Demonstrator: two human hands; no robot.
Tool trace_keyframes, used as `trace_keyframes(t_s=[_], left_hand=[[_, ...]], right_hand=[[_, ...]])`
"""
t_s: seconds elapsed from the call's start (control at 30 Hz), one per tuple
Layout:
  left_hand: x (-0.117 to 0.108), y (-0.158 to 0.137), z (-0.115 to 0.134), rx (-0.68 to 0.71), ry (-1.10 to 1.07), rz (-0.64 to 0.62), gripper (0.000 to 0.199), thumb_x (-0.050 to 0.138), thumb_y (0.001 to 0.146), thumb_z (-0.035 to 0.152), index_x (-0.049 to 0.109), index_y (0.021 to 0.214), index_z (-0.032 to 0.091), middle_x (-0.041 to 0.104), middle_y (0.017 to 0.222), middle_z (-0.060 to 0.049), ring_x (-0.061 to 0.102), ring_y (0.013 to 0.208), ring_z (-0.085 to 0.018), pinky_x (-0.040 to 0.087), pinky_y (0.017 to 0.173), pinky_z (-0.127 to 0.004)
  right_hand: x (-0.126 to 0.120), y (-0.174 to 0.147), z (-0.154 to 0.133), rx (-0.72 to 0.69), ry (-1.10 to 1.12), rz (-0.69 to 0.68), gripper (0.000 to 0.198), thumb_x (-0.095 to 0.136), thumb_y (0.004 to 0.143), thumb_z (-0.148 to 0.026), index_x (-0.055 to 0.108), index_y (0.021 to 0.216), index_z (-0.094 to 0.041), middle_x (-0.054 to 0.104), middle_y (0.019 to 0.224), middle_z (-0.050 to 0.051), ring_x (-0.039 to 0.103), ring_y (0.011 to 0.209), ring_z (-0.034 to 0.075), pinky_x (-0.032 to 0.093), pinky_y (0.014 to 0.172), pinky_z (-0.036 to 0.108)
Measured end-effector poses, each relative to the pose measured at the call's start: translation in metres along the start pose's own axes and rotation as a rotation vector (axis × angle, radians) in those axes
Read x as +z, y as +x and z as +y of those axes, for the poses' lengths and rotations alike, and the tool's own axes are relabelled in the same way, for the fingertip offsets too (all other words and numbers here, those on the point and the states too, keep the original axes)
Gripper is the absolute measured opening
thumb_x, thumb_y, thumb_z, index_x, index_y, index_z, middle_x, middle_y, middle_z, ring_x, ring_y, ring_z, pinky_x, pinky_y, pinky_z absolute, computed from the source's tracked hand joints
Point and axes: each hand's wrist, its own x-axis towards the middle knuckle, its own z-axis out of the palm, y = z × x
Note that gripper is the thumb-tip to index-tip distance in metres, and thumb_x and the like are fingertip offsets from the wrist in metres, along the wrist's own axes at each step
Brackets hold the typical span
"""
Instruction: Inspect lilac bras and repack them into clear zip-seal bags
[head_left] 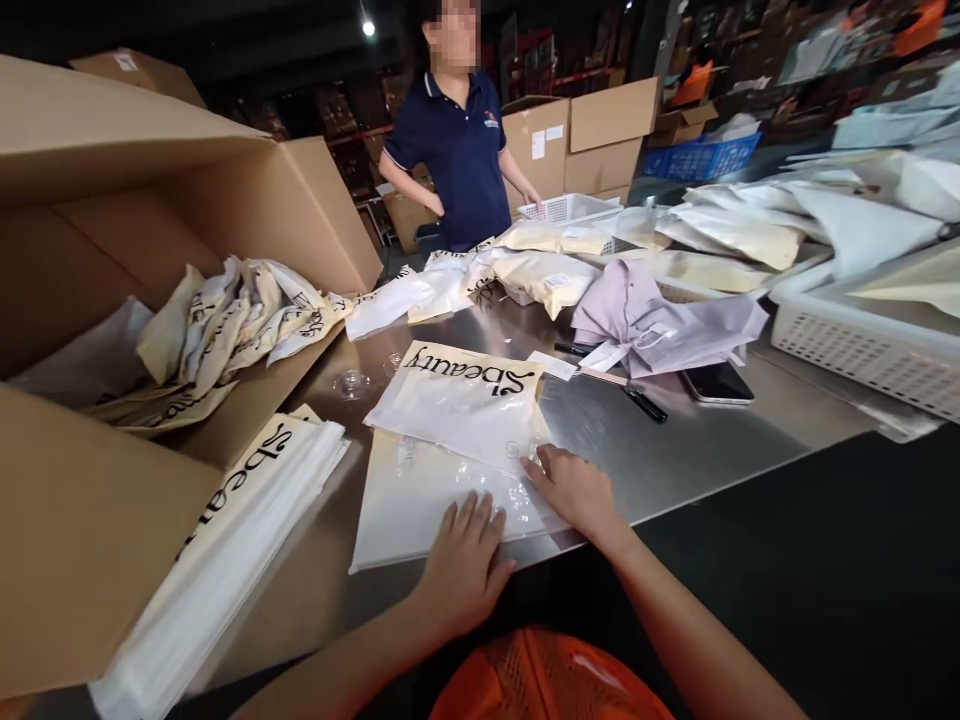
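Printed bag (454,405): atop larger pale bags (397,510), on your table (720,440). Your left hand (466,560): fingers spread over the pale bags. Right hand (581,495): curled beside the printed bag's corner; pinch unclear. Step, apparently: steadying; next calls for a secure edge grip.

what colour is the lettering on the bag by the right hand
Black lettering, shown in the head view.

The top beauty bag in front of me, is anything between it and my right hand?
Nothing visible: the right hand is at the near right corner of the top bag, though whether it grips is unclear. The left hand lies over the lower bag.
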Motion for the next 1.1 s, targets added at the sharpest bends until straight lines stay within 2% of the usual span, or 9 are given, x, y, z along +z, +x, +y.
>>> trace_keyframes(t_s=[0.2,0.33,0.47,0.57,0.73,0.83,0.97,1.03,1.1], left_hand=[[0.007,-0.007,-0.027,0.003,-0.029,-0.061,0.055,0.041,0.098,0.039,0.035,0.15,0.02,0.026,0.16,-0.01,0.02,0.148,-0.033,0.024,0.118,-0.061],[-0.004,-0.004,-0.057,-0.134,-0.083,0.002,0.04,0.04,0.098,0.033,0.054,0.134,0.021,0.044,0.152,-0.01,0.033,0.144,-0.03,0.025,0.116,-0.063],[-0.012,0.0,-0.063,-0.192,-0.206,0.212,0.022,0.049,0.093,0.03,0.067,0.099,0.019,0.063,0.128,-0.011,0.042,0.137,-0.033,0.027,0.115,-0.061],[-0.013,0.007,-0.034,-0.23,-0.507,0.313,0.019,0.053,0.09,0.035,0.066,0.089,0.021,0.067,0.104,-0.01,0.058,0.114,-0.029,0.046,0.099,-0.048],[-0.009,0.032,0.023,-0.538,-1.474,0.053,0.036,0.061,0.084,0.053,0.058,0.096,0.02,0.062,0.087,-0.004,0.065,0.073,-0.018,0.051,0.056,-0.027],[-0.011,0.045,0.02,-0.718,-1.712,0.326,0.051,0.071,0.074,0.052,0.044,0.105,0.023,0.059,0.093,-0.001,0.067,0.068,-0.017,0.053,0.052,-0.028],[-0.019,0.041,-0.019,-0.969,-1.581,0.775,0.062,0.075,0.07,0.044,0.029,0.108,0.028,0.054,0.089,0.005,0.062,0.051,-0.013,0.052,0.044,-0.027],[-0.022,0.032,-0.038,-0.987,-1.396,0.681,0.057,0.067,0.076,0.048,0.028,0.114,0.029,0.053,0.085,0.006,0.057,0.044,-0.01,0.048,0.037,-0.025],[-0.022,0.024,-0.05,-0.956,-1.22,0.423,0.05,0.06,0.081,0.052,0.037,0.116,0.026,0.053,0.075,0.007,0.054,0.039,-0.011,0.041,0.031,-0.022]], right_hand=[[0.019,0.024,-0.025,-0.005,0.299,-0.026,0.022,0.052,0.089,-0.036,0.053,0.076,-0.018,0.068,0.082,0.012,0.067,0.089,0.033,0.047,0.078,0.042],[0.014,0.015,-0.018,0.009,0.697,-0.062,0.016,0.038,0.094,-0.036,0.046,0.094,-0.022,0.068,0.091,0.006,0.069,0.078,0.019,0.053,0.066,0.03],[0.001,-0.002,0.003,0.191,1.376,-0.103,0.036,0.067,0.075,-0.038,0.037,0.088,-0.024,0.062,0.065,-0.004,0.062,0.05,0.015,0.048,0.046,0.022],[-0.005,-0.013,0.019,0.251,1.487,-0.047,0.054,0.082,0.062,-0.039,0.038,0.088,-0.023,0.058,0.055,-0.008,0.057,0.043,0.011,0.043,0.039,0.017],[-0.011,-0.027,0.035,0.318,1.59,-0.025,0.062,0.09,0.054,-0.03,0.047,0.098,-0.02,0.062,0.057,-0.005,0.058,0.044,0.009,0.048,0.042,0.014],[-0.017,-0.028,0.05,0.405,1.723,0.187,0.046,0.082,0.063,-0.018,0.053,0.098,-0.018,0.061,0.058,-0.004,0.058,0.047,0.008,0.051,0.045,0.011],[-0.022,-0.021,0.07,0.598,1.914,0.644,0.033,0.065,0.067,-0.008,0.052,0.096,-0.019,0.066,0.083,0.002,0.07,0.074,0.012,0.061,0.068,0.017],[-0.018,-0.021,0.07,0.603,1.931,0.746,0.04,0.064,0.066,-0.007,0.051,0.1,-0.021,0.064,0.097,0.003,0.071,0.09,0.016,0.062,0.077,0.023],[-0.011,-0.024,0.061,0.568,1.922,0.767,0.048,0.068,0.064,-0.009,0.05,0.106,-0.023,0.061,0.105,0.002,0.07,0.097,0.017,0.061,0.081,0.025]])
